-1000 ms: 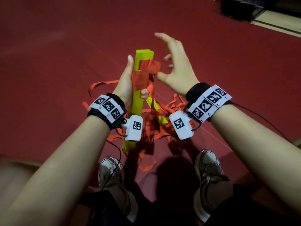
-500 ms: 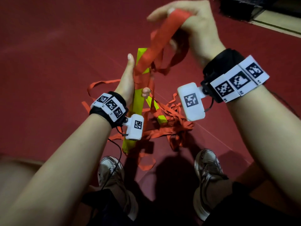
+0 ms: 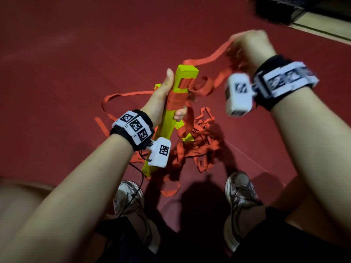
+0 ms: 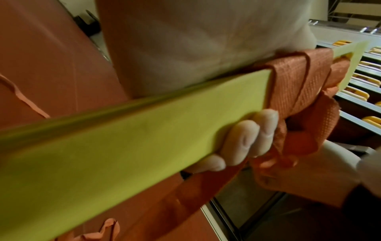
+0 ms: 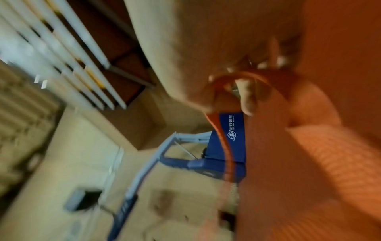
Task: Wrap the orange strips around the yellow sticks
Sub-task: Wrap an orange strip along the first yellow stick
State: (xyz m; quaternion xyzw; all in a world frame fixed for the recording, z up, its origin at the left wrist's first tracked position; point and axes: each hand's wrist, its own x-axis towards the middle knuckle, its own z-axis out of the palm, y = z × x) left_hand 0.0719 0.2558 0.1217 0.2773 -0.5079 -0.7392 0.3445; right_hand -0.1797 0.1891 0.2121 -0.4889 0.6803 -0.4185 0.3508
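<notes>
- Here, left hand (image 3: 161, 99) wrapped round yellow stick (image 3: 167, 120), fingers (image 4: 243, 138) curled under its flat face, thumb lying up along the edge.
- Stick held tilted, notched top end pointing up and away, lower end down near the left shoe (image 3: 131, 202).
- Several turns of orange strip (image 4: 299, 84) wound tight round the stick just below the notch, right beside the gripping fingers.
- Loose part of the same strip (image 3: 209, 57) rising from the stick's top toward the upper right.
- Heap of tangled orange strips (image 3: 201, 145) lying on the red floor (image 3: 57, 54) behind the stick, a second yellow stick (image 3: 187, 137) half buried in it.
- Right hand (image 3: 250, 44) raised up and to the right, blurred, fingers (image 5: 247, 97) closed on the strip's free length.
- Both shoes planted on the floor below the heap, right shoe (image 3: 239, 190) under the right arm.
</notes>
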